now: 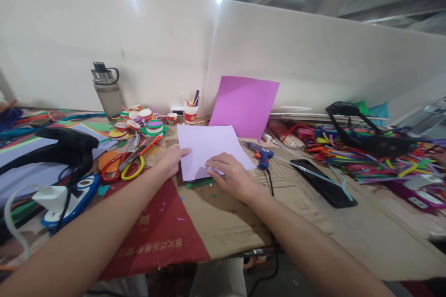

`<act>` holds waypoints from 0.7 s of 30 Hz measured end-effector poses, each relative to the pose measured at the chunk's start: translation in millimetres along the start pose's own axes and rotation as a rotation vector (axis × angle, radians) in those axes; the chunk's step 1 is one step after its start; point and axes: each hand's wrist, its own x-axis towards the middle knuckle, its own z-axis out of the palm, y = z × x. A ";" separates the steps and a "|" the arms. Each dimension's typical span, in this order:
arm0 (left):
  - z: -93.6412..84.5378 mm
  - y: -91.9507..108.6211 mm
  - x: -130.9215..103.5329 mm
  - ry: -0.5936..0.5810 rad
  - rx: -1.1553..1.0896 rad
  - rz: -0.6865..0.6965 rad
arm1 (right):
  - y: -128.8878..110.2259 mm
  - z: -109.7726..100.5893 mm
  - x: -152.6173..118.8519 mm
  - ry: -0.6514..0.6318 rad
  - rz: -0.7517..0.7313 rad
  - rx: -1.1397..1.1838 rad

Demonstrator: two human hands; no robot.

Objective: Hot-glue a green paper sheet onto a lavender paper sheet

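Observation:
A lavender sheet of paper lies at the middle of the cardboard-covered table, a little tilted. My left hand grips its left edge, thumb on top and the other fingers mostly hidden. Over the sheet's lower right part is my right hand, its fingers bent and drawn together on the paper. Something small and pale seems to be between the fingertips, too unclear to name. Under the sheet's near edge a strip of green shows. Behind it a purple sheet leans against the white wall.
A blue glue gun lies right of the paper, its cord running off the near edge. Further right is a black phone, beside many pipe cleaners. Scissors, paper-covered rolls, a pen cup and a bottle stand left.

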 end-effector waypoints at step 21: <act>-15.1 21.1 2.7 0.007 -0.255 0.095 | 70.0 -29.3 0.1 0.559 1.014 0.466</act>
